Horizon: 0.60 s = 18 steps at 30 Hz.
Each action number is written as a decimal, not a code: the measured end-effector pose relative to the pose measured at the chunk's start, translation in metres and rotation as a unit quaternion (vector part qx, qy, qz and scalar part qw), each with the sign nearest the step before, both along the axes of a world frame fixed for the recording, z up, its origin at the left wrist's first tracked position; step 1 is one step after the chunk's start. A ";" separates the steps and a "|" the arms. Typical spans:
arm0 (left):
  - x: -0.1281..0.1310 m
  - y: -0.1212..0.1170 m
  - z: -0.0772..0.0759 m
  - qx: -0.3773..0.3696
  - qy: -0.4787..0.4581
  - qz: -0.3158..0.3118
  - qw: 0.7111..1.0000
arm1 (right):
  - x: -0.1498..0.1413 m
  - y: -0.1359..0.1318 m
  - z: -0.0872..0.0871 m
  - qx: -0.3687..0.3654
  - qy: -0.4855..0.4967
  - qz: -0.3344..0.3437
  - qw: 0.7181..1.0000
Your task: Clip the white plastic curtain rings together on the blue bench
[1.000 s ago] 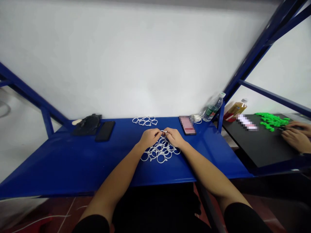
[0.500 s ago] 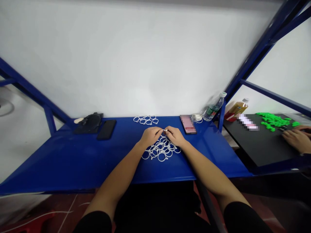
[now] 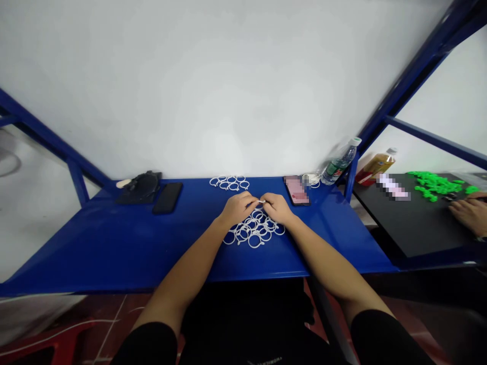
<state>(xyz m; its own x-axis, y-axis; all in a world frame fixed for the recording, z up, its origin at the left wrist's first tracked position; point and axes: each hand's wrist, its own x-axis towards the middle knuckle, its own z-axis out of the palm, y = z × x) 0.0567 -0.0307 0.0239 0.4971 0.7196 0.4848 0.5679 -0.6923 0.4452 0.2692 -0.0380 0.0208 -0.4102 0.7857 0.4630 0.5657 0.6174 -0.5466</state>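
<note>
Between my left hand (image 3: 239,208) and my right hand (image 3: 276,207) is a small white ring (image 3: 261,202), its ends pinched by the fingers of both hands. The fingers hide most of it. Just below my hands lies a loose pile of white rings (image 3: 255,241), each with a small knob at its joint; they overlap one another on the blue table (image 3: 114,243). Farther back, near the wall, several more white rings (image 3: 233,186) lie in a flat group.
Left of my hands are a black phone (image 3: 167,197) and a dark crumpled item (image 3: 142,187). To the right are a pink-screened phone (image 3: 297,190), a white cable (image 3: 312,180) and a water bottle (image 3: 340,162). Green pieces (image 3: 437,185) and another person's hand (image 3: 470,215) are on the black table.
The view has tilted and shifted slightly. Both hands stay together over the pile, still holding the white ring, with only small finger movement.
</note>
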 end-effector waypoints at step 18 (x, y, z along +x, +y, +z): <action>-0.003 0.014 -0.012 -0.164 -0.120 0.036 0.979 | 0.009 0.016 -0.009 0.024 0.036 -0.068 0.997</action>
